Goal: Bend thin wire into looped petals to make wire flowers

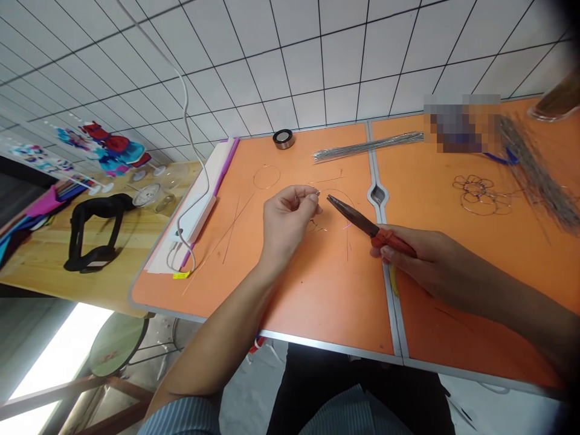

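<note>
Pinched wire (pixel 339 192) betw. fingertips of L hand (pixel 287 220), above orange table (pixel 326 308); clenched red-handled pliers (pixel 357 219) in R hand (pixel 421 257), tips near wire; wire flower (pixel 480 196) further right on table.

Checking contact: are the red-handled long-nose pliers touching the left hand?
Apart: the head view shows a narrow gap between the red-handled long-nose pliers and the left hand.

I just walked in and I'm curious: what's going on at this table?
A person is working at an orange table. Their left hand pinches a thin wire, and their right hand grips red-handled long-nose pliers, tips near the wire. A wire flower and a bundle of straight wires lie farther along.
</note>
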The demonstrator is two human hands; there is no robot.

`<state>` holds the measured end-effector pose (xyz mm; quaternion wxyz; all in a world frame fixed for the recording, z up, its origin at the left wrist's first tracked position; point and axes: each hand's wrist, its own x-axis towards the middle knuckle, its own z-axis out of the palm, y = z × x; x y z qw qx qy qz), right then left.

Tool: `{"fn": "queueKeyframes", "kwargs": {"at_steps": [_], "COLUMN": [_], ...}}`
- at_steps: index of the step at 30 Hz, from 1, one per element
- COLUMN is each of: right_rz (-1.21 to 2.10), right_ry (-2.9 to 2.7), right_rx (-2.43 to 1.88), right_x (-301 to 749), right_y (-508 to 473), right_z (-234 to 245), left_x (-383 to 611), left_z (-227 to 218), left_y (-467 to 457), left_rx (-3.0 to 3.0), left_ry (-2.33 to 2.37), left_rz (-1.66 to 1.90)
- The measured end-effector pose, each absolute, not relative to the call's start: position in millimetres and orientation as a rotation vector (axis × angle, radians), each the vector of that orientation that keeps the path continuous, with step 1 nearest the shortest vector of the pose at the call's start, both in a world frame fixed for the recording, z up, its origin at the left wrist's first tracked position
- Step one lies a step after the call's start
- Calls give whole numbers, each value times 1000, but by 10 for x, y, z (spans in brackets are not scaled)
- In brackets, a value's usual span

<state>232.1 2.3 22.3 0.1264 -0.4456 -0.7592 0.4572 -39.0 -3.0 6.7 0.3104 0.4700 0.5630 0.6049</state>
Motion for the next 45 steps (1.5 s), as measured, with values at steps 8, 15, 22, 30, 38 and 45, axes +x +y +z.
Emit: {"fn": "queueKeyframes", "kwargs": {"at_steps": [8, 15, 22, 30, 38, 45], "right_rz": [1341, 1338, 1376, 1408, 1464, 1626], "right_ry": [-2205, -2176, -2181, -2140, -2124, -2113], "right_rx": [-1269, -1261, -1221, -1216, -1300, -1261], "right_x": [2329, 2317, 2335, 2376, 2333, 2355], "right_y": [21, 6, -13, -16, -59, -21], "right_z": [201, 199, 210, 183, 300, 338], "left_x": [-386, -383, -371, -419, -422, -432], "left_z": [82, 47, 25, -15, -40, -23], "left_y": [-44, -82, -122, -89, -68, -61], "left_rx": [1069, 1312, 1923, 2492, 2638, 2695], "left_ry": [1288, 1301, 1543, 1640, 1627, 1532], "left_rz": [1553, 1668, 1837, 1871, 1853, 1835]}}
